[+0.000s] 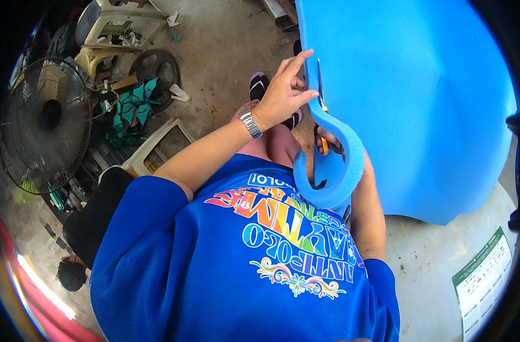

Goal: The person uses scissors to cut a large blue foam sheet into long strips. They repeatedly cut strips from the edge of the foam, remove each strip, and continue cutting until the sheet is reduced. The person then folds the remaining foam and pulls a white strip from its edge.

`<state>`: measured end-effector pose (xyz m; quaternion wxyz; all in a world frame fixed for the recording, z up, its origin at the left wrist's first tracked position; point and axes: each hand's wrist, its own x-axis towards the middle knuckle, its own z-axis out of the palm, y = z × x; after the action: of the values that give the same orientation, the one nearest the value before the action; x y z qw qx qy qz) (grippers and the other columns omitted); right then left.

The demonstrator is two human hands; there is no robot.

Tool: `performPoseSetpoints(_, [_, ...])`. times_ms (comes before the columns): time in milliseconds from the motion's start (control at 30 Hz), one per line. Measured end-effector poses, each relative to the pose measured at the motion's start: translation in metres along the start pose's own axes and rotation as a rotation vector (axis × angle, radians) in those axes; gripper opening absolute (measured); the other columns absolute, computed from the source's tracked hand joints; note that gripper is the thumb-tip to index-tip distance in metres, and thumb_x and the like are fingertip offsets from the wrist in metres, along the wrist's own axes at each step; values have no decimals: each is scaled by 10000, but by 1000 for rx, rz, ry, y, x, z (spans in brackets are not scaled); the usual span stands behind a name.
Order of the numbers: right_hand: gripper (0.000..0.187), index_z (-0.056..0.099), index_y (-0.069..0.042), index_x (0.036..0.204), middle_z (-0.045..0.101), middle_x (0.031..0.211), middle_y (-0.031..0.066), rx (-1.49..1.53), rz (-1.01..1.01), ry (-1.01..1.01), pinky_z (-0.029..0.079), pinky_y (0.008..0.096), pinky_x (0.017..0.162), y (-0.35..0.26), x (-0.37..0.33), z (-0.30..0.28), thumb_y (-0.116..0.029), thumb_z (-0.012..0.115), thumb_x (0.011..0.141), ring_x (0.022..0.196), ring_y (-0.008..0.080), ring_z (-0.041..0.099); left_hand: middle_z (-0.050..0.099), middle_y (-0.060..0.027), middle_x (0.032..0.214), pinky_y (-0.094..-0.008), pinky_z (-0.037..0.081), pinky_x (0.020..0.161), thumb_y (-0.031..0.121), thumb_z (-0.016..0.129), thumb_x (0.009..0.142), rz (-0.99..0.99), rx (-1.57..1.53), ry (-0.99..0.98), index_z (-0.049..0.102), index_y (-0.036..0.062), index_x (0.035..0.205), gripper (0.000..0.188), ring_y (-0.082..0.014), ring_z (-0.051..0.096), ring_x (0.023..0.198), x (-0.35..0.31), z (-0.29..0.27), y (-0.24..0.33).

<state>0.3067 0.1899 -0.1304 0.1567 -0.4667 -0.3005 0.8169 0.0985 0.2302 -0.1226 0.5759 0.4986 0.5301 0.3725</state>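
Observation:
A large blue foam sheet [408,102] spreads over the right side. Along its left edge, a narrow foam strip [351,162] hangs partly cut away and curls round in front of my right hand. My right hand [330,138] grips orange-handled scissors [325,146], partly hidden behind that curl. Their dark blades point away from me, in the cut between strip and sheet. My left hand [282,91], with a metal watch at the wrist, holds the strip's edge beside the blades, thumb and index finger resting on the foam.
A black standing fan [50,114] is at the left. Near it lie teal scraps [133,108] and a dark round base [156,71], with plastic stools [123,25] farther back. A printed sheet [483,279] lies on the pale surface [419,268] at the lower right.

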Motion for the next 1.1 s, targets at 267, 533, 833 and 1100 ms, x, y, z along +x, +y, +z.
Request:
performPoseSetpoints(267, [341,684,-31,985,641,744,41,-143,4,120,460,276,548,-16,18,7,-320,774,830,622,111,573,396,-137,1317,-284,609,849,-11,716,852,-52,47,37,297,127,1527,806,-201,659,997,27,-14,-6])
performPoseSetpoints(533, [345,685,-35,1000,607,733,26,-55,-193,225,445,267,529,-40,29,20,-294,799,802,619,121,578,407,-128,1294,-271,604,806,-18,720,839,41,49,30,332,137,1520,799,-161,651,966,53,-32,2])
performPoseSetpoints(833, [650,593,-33,1294,622,781,51,-85,-8,174,421,255,486,-24,27,15,-390,805,794,544,132,552,430,-126,1287,-262,598,795,-21,722,836,30,44,27,313,135,1522,813,-150,662,905,47,-23,0])
performPoseSetpoints(1100, [530,646,-54,1155,602,741,31,-71,-175,173,444,271,547,-17,28,9,-435,783,813,628,124,571,440,-138,1316,-263,572,754,-22,716,834,55,46,-36,256,128,1546,861,-134,662,867,51,-25,4])
